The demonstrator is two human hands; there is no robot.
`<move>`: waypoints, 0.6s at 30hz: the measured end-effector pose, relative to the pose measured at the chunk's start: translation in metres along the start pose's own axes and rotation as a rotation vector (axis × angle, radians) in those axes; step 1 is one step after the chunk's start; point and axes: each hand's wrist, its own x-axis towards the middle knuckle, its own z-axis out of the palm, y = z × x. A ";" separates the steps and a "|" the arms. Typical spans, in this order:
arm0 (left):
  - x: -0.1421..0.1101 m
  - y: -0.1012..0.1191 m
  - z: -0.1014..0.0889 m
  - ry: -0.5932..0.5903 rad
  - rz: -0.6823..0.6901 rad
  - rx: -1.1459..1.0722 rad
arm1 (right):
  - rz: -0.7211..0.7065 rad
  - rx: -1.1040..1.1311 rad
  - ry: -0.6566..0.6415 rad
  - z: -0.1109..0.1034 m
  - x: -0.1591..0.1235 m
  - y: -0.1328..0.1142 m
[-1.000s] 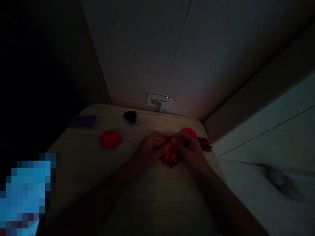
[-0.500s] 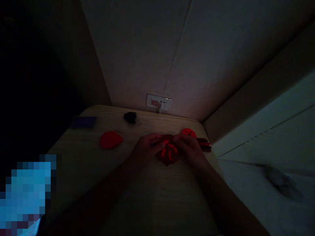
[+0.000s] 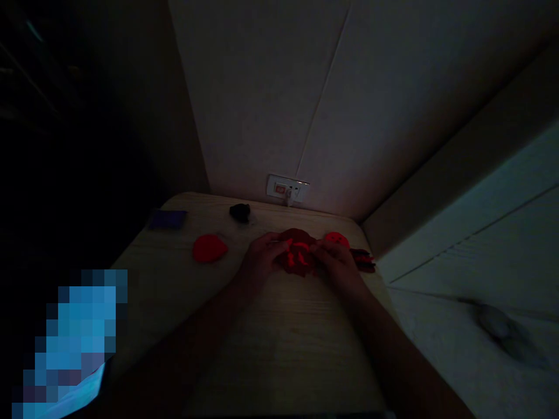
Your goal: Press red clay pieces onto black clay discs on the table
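Note:
In dim light, my left hand point(image 3: 261, 261) and my right hand point(image 3: 336, 263) pinch opposite sides of a dark red flat piece with bright red strips on it point(image 3: 298, 255), held just over the wooden table point(image 3: 271, 343). Both hands have fingers curled onto its edges. A small round red piece point(image 3: 336, 238) lies just beyond my right hand, and a dark red piece point(image 3: 362, 259) pokes out to its right. A flat red shape point(image 3: 209, 248) lies to the left of my left hand.
A small black lump point(image 3: 240, 212) and a dark blue flat piece point(image 3: 167, 219) sit near the table's far edge. A wall socket with a plug point(image 3: 286, 190) is on the wall behind. A pale surface point(image 3: 471, 273) adjoins the table on the right.
Both hands have carried the red piece a little farther from me and higher in view, turning it so the bright strips face up. The view shifted slightly.

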 end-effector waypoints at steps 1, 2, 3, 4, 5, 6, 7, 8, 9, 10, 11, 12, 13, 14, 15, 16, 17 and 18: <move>0.000 -0.001 0.000 -0.018 0.009 0.007 | -0.011 0.017 0.017 0.002 0.000 0.001; 0.000 -0.003 -0.001 -0.033 0.027 0.018 | -0.016 0.029 0.026 0.004 -0.001 0.001; 0.000 -0.004 -0.002 -0.046 0.052 0.036 | -0.020 0.031 0.035 0.006 -0.002 0.002; 0.000 -0.005 -0.002 -0.050 0.080 0.055 | -0.019 0.022 0.028 0.008 -0.002 0.002; 0.000 -0.006 -0.003 -0.048 0.104 0.079 | -0.016 0.003 0.014 0.010 -0.004 0.003; 0.000 -0.006 -0.003 -0.044 0.128 0.102 | -0.013 -0.020 -0.001 0.012 -0.005 0.003; 0.000 -0.006 -0.003 -0.038 0.149 0.120 | -0.009 -0.043 -0.015 0.013 -0.005 0.004; 0.000 -0.006 -0.003 -0.033 0.165 0.130 | -0.005 -0.060 -0.020 0.014 -0.006 0.004; 0.000 -0.006 -0.003 -0.028 0.172 0.130 | -0.003 -0.070 -0.018 0.014 -0.006 0.004; 0.000 -0.006 -0.003 -0.024 0.167 0.121 | 0.000 -0.072 -0.013 0.013 -0.006 0.005; 0.000 -0.006 -0.003 -0.022 0.152 0.107 | -0.001 -0.066 -0.005 0.013 -0.006 0.005; 0.000 -0.007 -0.002 -0.020 0.131 0.092 | -0.001 -0.050 0.000 0.012 -0.005 0.006; 0.000 -0.008 -0.002 -0.017 0.110 0.079 | 0.001 -0.021 0.005 0.012 -0.005 0.006; 0.000 -0.009 -0.003 -0.014 0.094 0.067 | 0.003 0.017 0.013 0.012 -0.004 0.007; 0.001 -0.010 -0.003 -0.008 0.086 0.056 | 0.007 0.058 0.027 0.012 -0.003 0.008; 0.001 -0.011 -0.003 0.006 0.088 0.048 | 0.017 0.095 0.042 0.012 -0.003 0.008; 0.002 -0.010 -0.003 0.026 0.100 0.048 | 0.031 0.125 0.060 0.013 -0.002 0.009; 0.002 -0.008 -0.004 0.050 0.119 0.060 | 0.044 0.150 0.081 0.014 -0.002 0.009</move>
